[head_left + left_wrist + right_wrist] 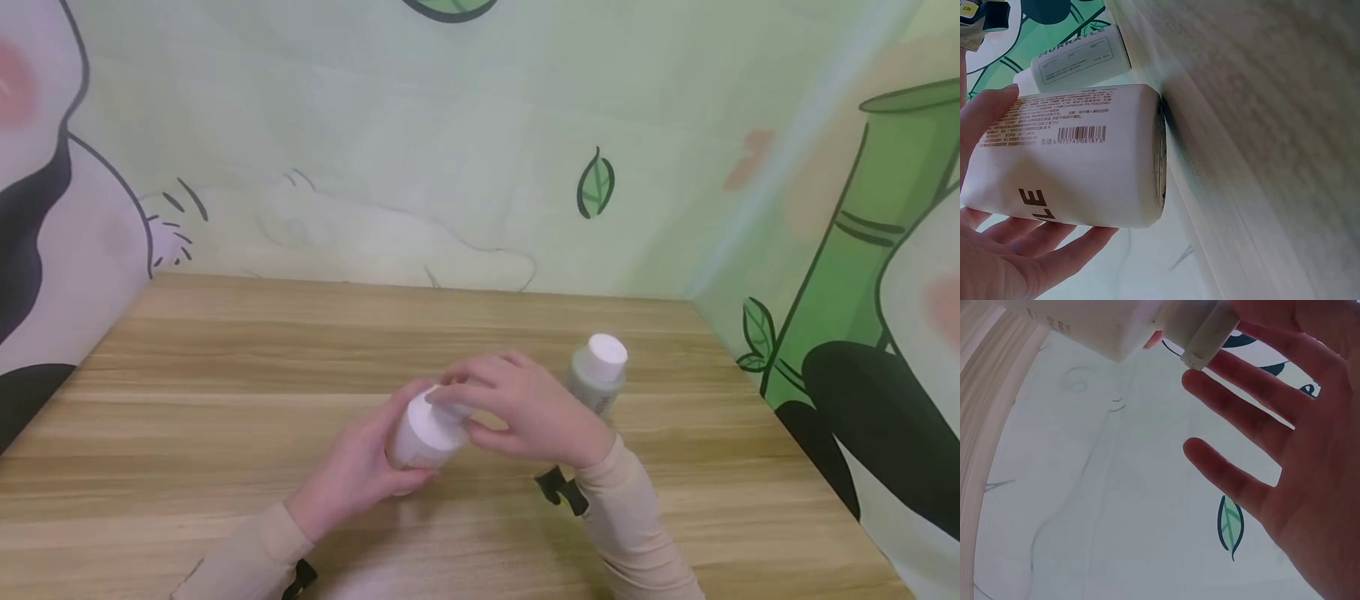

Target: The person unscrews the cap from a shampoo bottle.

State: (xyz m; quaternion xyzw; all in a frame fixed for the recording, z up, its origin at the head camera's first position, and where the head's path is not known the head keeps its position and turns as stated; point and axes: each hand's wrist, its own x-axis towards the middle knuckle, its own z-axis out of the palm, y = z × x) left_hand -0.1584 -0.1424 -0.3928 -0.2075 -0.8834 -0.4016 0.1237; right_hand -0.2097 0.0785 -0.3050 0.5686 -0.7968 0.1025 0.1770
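My left hand (356, 467) grips a white bottle (1079, 156) around its body and holds it tilted near the tabletop. Brown print, a barcode and large letters mark its side in the left wrist view. Over the bottle's top, my right hand (517, 404) pinches the white cap (1213, 334) with thumb and forefinger; its other fingers (1235, 409) are spread. Whether the cap sits fully on the neck, I cannot tell. Behind the right hand a second bottle (592, 379), pale with a white cap, stands upright on the table.
The wood-grain table (225, 400) meets a pale green wall cloth (360, 150) at the back. Panda and bamboo drawings (892, 217) cover the sides. A black strap piece (561, 490) hangs by the right wrist and another (300, 577) by the left.
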